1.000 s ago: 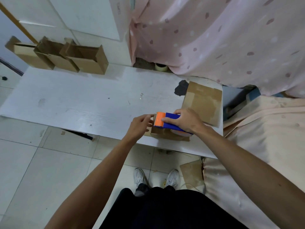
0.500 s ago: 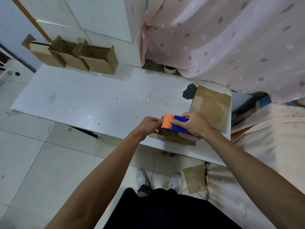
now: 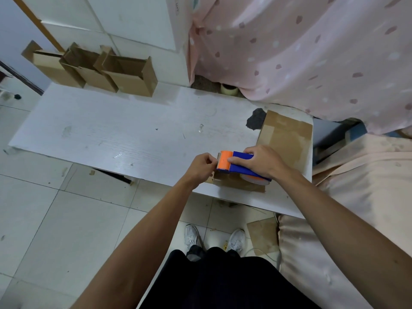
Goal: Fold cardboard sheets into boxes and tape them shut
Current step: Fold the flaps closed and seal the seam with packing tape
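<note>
Blue-orange tape gun (image 3: 234,167) in R hand (image 3: 260,161) — L hand (image 3: 201,167) prob. at tip.

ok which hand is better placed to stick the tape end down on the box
Left, probably: the left hand seems to pinch the tape end at the dispenser mouth, right above the box, while the right hand is busy gripping the dispenser.

table: long white wood-grain tabletop (image 3: 111,134), under the grip, runs far left
floor: pale square floor tiles (image 3: 55,230), below-left of grip
wall: white wall panels (image 3: 133,18), well beyond grip
drape: pink spotted fabric curtain (image 3: 301,52), beyond-right
cover: peach fabric cover (image 3: 367,175), right of grip
</note>
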